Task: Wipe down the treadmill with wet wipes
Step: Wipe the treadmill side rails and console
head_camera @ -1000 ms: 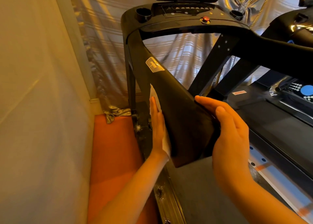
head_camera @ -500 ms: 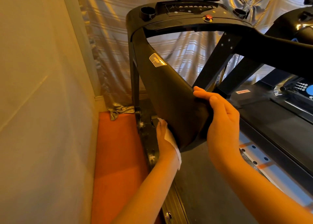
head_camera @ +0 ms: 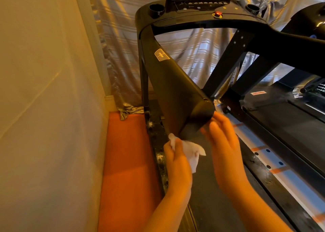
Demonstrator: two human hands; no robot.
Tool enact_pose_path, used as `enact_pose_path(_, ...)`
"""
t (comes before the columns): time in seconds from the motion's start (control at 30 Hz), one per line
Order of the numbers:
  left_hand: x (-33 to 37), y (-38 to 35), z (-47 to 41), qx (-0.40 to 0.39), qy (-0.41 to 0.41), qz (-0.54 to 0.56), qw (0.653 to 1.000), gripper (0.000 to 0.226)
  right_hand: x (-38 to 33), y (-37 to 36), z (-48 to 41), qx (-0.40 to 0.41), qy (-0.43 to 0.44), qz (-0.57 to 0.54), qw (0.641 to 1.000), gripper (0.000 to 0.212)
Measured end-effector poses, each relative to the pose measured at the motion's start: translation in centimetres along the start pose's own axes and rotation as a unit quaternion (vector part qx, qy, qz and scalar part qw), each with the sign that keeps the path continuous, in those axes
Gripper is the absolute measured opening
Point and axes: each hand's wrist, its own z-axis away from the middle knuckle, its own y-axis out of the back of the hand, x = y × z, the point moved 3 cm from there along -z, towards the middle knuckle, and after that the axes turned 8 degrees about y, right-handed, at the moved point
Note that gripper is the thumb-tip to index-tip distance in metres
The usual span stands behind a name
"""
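The black treadmill's left handrail point(head_camera: 177, 87) slopes down from the console point(head_camera: 198, 8) to its rounded end cap in mid-frame. My left hand point(head_camera: 175, 163) sits just below that end and holds a crumpled white wet wipe point(head_camera: 191, 150) between thumb and fingers. The wipe's top edge reaches the underside of the rail end. My right hand point(head_camera: 223, 149) is to the right of the end cap, fingers straight, with the fingertips touching or nearly touching the cap; it is motion-blurred.
A pale wall point(head_camera: 44, 91) runs close along the left, with an orange floor strip point(head_camera: 126, 170) between it and the treadmill's side rail. The belt deck point(head_camera: 216, 205) lies below my hands. A second treadmill point(head_camera: 299, 119) stands to the right; a shiny curtain hangs behind.
My left hand slid the wipe down the outer side of the handrail to its lower end. My right hand let go of the rail's inner edge and dropped beside the end cap.
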Motion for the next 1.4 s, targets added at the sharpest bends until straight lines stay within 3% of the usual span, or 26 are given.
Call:
enact_pose_path(0.1, -0.8, 0.8, 1.0, 0.004, -0.032, -0.038, 0.999, 0.004, 0.6, 0.4, 4.0, -0.068, -0.022, 0.039, 0.997, 0.072)
enact_pose_path(0.17, -0.4, 0.5, 1.8, -0.041, -0.087, -0.030, 0.995, 0.016, 0.8, 0.3, 5.6, -0.104, -0.063, 0.038, 0.992, 0.081)
enact_pose_path(0.27, 1.9, -0.3, 2.8, -0.072, -0.186, -0.091, 0.976, 0.026, 0.0, 0.0, 6.3, -0.107, -0.069, 0.011, 0.992, 0.064)
enact_pose_path(0.4, 4.7, -1.0, 4.0, -0.062, -0.314, -0.162, 0.933, 0.033, -1.5, -0.2, 5.2, -0.035, -0.028, -0.007, 0.999, 0.030)
enact_pose_path(0.53, 6.6, -1.9, 4.8, -0.020, -0.466, -0.247, 0.850, 0.025, -2.3, -1.0, 4.1, 0.046, 0.030, -0.010, 0.998, 0.022)
enact_pose_path(0.67, 9.6, -2.1, 3.5, 0.018, -0.558, -0.262, 0.787, 0.026, -2.6, -0.7, 1.8, 0.142, 0.062, -0.016, 0.988, 0.016)
enact_pose_path(0.8, 13.2, -3.2, -1.1, -0.077, -0.531, -0.252, 0.806, 0.025, -2.0, -0.4, -0.6, 0.186, 0.102, 0.007, 0.977, 0.023)
enact_pose_path(0.9, 14.2, -4.2, -4.0, -0.217, -0.436, -0.282, 0.827, 0.030, -1.4, -1.6, -1.9, 0.174, 0.139, 0.045, 0.974, 0.034)
enact_pose_path(0.97, 14.6, -4.2, -4.6, -0.265, -0.383, -0.293, 0.835, 0.031, -1.1, -2.5, -2.8, 0.190, 0.162, 0.059, 0.966, 0.031)
enact_pose_path(1.07, 14.6, -4.0, -4.9, -0.280, -0.364, -0.290, 0.840, 0.032, -0.7, -3.6, -3.9, 0.219, 0.197, 0.047, 0.954, 0.010)
enact_pose_path(1.23, 13.5, -4.0, -5.6, -0.242, -0.379, -0.287, 0.846, 0.044, -1.4, -4.6, -4.8, 0.236, 0.250, 0.068, 0.936, 0.019)
enact_pose_path(1.33, 13.6, -4.3, -4.7, -0.245, -0.415, -0.275, 0.832, 0.031, -0.6, -4.5, -4.9, 0.251, 0.265, 0.064, 0.929, 0.020)
enact_pose_path(1.4, 13.6, -4.3, -4.4, -0.249, -0.422, -0.266, 0.830, 0.031, 1.3, -5.0, -4.5, 0.271, 0.229, 0.034, 0.934, 0.037)
